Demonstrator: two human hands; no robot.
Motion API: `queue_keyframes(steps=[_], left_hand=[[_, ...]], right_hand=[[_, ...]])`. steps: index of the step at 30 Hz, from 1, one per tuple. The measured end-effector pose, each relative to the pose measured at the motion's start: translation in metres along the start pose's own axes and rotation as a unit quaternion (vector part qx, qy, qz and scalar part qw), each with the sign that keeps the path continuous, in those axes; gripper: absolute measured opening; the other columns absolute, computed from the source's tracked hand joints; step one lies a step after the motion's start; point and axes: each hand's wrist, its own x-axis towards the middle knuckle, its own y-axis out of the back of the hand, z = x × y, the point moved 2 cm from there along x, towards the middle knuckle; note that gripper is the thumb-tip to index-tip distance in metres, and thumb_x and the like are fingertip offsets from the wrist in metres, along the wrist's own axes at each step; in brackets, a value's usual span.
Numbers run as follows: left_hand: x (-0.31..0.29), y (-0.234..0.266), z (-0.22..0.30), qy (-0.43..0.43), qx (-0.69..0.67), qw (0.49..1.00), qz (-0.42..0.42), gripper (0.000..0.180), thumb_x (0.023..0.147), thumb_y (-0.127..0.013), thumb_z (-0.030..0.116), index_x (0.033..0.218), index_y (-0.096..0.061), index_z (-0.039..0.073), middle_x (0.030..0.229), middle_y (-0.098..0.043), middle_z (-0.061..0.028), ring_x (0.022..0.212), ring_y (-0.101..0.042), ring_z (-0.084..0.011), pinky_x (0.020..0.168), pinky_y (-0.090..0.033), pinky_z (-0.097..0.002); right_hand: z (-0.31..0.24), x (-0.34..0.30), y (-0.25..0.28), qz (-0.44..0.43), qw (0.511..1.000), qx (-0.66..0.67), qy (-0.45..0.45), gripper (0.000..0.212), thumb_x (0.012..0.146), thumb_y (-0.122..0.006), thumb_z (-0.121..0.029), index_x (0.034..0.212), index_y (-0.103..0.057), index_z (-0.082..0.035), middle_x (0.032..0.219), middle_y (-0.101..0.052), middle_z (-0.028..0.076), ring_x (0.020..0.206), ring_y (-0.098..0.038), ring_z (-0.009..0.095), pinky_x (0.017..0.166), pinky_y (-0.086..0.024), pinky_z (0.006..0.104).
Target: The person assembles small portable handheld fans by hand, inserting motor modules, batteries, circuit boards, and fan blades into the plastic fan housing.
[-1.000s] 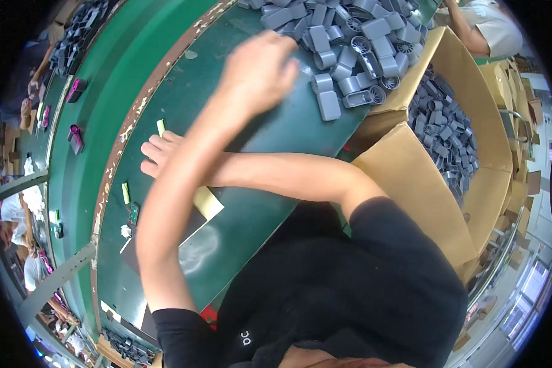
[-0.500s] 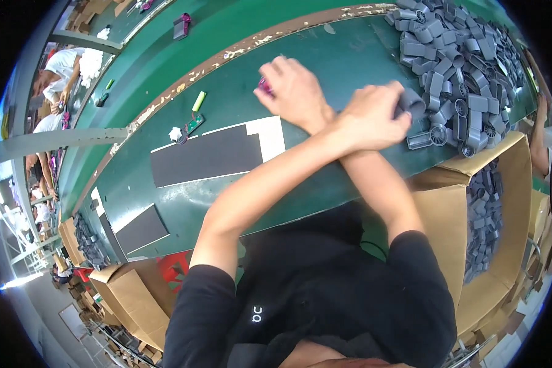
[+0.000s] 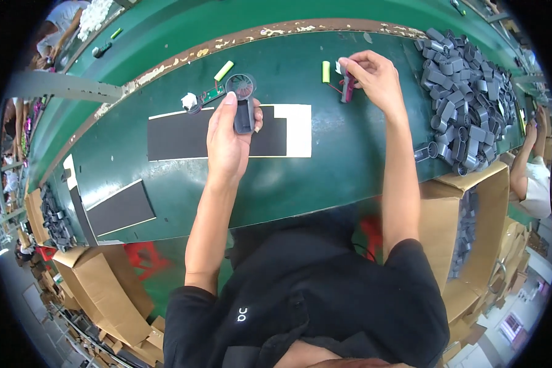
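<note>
Far left, lower: open cardboard box [image 3: 101,288] below the table edge; beside it a row of dark grey parts [image 3: 55,214].

Left on the green table [image 3: 325,178]: small black mat [image 3: 119,208], white-edged, lying flat.

Centre-left: long black mat [image 3: 184,136] with a white end section at its right, lying flat across the table.

Just beyond that mat: small white scrap [image 3: 189,100] and a green circuit board [image 3: 213,94]; farther off, a yellow-green cylindrical cell [image 3: 223,70] lying at a slant.

Centre: left hand [image 3: 227,144], closed around a dark grey handheld fan body [image 3: 243,107]. Fingers wrap the handle, thumb along its left side; round grille head points away from the person. The fan is held just above the long mat.

Centre-right: second yellow-green cell [image 3: 325,71], lying on the table just left of the right hand.

Right of centre: right hand [image 3: 374,76], fingers pinched shut on a small magenta part [image 3: 348,89] held upright, its lower end at or near the table; contact cannot be told. A thin red wire [image 3: 334,89] trails from it.

Right: large heap of grey cylindrical housings [image 3: 466,104] piled on the table, well apart from both hands.

Near right: tall cardboard box [image 3: 448,221] at the table edge, holding more dark grey parts.

Far right edge: another person's arm [image 3: 524,165].
</note>
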Motion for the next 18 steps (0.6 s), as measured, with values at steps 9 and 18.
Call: queue_keyframes(steps=[9, 18], left_hand=[[-0.005, 0.008, -0.003, 0.033, 0.006, 0.999, -0.035, 0.034, 0.110, -0.050, 0.028, 0.128, -0.058, 0.001, 0.105, -0.070, -0.0118, 0.088, -0.062, -0.0128, 0.078, -0.049, -0.0272], [-0.009, 0.014, -0.008, 0.072, -0.036, 0.996, -0.041, 0.040, 0.111, -0.045, 0.033, 0.124, -0.059, -0.002, 0.106, -0.068, -0.0136, 0.090, -0.064, -0.0192, 0.076, -0.050, -0.0314]], right_hand=[[-0.032, -0.037, 0.016, -0.066, 0.993, -0.035, 0.093, 0.035, 0.097, -0.071, -0.017, 0.126, -0.068, 0.001, 0.111, -0.071, 0.012, 0.091, -0.071, 0.017, 0.077, -0.060, 0.0309], [-0.067, -0.064, 0.023, -0.074, 0.981, -0.090, 0.158, 0.044, 0.083, -0.077, 0.003, 0.126, -0.068, -0.002, 0.116, -0.065, 0.011, 0.103, -0.069, 0.020, 0.080, -0.060, 0.0338]])
